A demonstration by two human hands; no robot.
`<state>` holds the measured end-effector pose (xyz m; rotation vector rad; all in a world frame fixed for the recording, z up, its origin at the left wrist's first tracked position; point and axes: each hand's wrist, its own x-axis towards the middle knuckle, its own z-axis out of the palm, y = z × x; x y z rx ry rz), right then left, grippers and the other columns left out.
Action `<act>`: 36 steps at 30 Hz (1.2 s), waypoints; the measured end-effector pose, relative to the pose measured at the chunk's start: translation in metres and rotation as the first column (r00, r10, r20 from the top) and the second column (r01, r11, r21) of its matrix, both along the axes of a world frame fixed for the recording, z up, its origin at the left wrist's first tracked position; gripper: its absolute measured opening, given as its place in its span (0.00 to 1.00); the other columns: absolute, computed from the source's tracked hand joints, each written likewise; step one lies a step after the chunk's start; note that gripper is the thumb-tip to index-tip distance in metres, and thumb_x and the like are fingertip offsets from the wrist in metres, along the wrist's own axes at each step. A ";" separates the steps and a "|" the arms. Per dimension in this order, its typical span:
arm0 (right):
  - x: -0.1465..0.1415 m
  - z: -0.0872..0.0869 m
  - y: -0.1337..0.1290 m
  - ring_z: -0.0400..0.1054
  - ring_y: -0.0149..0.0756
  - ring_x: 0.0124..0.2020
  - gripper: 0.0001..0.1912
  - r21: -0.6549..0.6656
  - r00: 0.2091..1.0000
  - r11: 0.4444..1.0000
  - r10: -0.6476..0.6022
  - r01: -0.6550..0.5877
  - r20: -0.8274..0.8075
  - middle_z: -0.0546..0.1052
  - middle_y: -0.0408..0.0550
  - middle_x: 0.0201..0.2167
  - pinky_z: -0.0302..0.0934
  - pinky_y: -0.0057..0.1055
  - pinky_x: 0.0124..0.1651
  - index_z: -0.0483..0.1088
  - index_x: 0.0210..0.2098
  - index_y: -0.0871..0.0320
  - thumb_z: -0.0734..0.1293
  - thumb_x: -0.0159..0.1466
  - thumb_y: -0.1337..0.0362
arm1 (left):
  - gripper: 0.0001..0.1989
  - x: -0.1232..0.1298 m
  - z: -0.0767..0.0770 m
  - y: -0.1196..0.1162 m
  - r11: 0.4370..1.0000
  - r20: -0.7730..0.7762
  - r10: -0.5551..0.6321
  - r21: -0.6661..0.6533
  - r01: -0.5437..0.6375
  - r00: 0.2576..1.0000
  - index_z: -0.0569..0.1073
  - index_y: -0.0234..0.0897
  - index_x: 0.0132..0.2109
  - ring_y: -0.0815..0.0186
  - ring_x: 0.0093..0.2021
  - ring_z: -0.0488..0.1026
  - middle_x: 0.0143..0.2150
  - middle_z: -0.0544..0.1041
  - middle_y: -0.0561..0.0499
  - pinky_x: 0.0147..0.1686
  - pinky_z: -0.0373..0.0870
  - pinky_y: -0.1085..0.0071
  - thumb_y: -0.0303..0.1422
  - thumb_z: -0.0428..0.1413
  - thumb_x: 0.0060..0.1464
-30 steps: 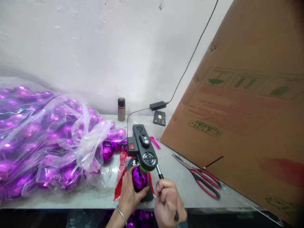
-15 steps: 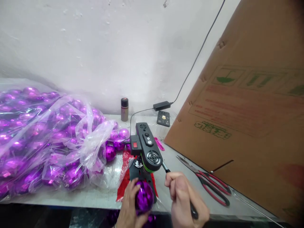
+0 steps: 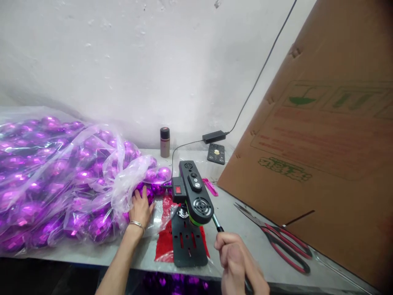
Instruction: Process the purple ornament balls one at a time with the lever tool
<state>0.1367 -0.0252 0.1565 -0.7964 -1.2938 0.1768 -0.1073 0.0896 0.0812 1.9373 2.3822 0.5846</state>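
My left hand (image 3: pixel 141 209), a bracelet at its wrist, reaches to the mouth of the clear plastic bag (image 3: pixel 123 192). Its fingers are stretched out and spread against a shiny purple faceted ball (image 3: pixel 149 194); no grip around the ball shows. My right hand (image 3: pixel 241 262) is closed around the black handle of a lever (image 3: pixel 218 224), whose metal rod runs to the black machine (image 3: pixel 196 192). Below the machine head, the slotted black base plate (image 3: pixel 189 246) is bare. It lies on a piece of red material (image 3: pixel 164 246).
Large scissors (image 3: pixel 276 237) lie right of the machine beside a big cardboard box (image 3: pixel 307 135). Behind stand a dark-capped bottle (image 3: pixel 165 143), a power adapter (image 3: pixel 215 136) with its cable, and a black flat case (image 3: pixel 216 153). More purple balls (image 3: pixel 176 282) show below the table's front edge.
The purple ball held in my left hand over the base plate is out of that hand. My left hand has moved left and up to the bag's mouth. My right hand still grips the lever.
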 end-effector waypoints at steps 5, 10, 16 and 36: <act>0.000 -0.001 0.001 0.68 0.33 0.26 0.21 0.029 1.000 1.000 0.004 -0.004 0.009 0.65 0.39 0.21 0.55 0.29 0.29 0.63 0.27 0.54 0.62 0.78 0.73 | 0.40 -0.001 0.001 0.000 0.995 0.150 -0.095 0.031 0.091 0.984 0.64 0.32 0.74 0.40 0.62 0.81 0.65 0.78 0.30 0.63 0.79 0.43 0.39 0.67 0.60; -0.002 0.005 0.002 0.68 0.31 0.26 0.21 0.044 1.000 0.999 -0.008 0.007 0.023 0.64 0.39 0.21 0.57 0.28 0.29 0.62 0.28 0.54 0.61 0.78 0.74 | 0.39 0.009 -0.001 -0.038 0.968 0.543 -0.226 0.217 0.124 0.809 0.72 0.39 0.65 0.38 0.67 0.77 0.64 0.79 0.36 0.70 0.72 0.37 0.51 0.70 0.52; -0.010 0.028 0.003 0.65 0.30 0.25 0.22 0.028 0.999 0.999 -0.017 0.019 -0.048 0.61 0.38 0.21 0.58 0.27 0.28 0.61 0.27 0.54 0.61 0.78 0.74 | 0.51 0.042 -0.011 -0.088 0.995 0.963 -0.080 0.060 0.086 0.258 0.68 0.40 0.71 0.42 0.66 0.80 0.65 0.80 0.37 0.70 0.74 0.46 0.59 0.73 0.47; -0.004 0.038 -0.001 0.68 0.30 0.26 0.19 -0.068 0.999 0.997 0.041 -0.041 -0.004 0.72 0.41 0.26 0.62 0.28 0.30 0.68 0.32 0.55 0.60 0.79 0.74 | 0.39 0.102 -0.055 -0.106 0.966 0.717 -0.240 0.241 0.091 0.654 0.68 0.38 0.70 0.36 0.70 0.77 0.68 0.80 0.32 0.71 0.72 0.34 0.45 0.68 0.55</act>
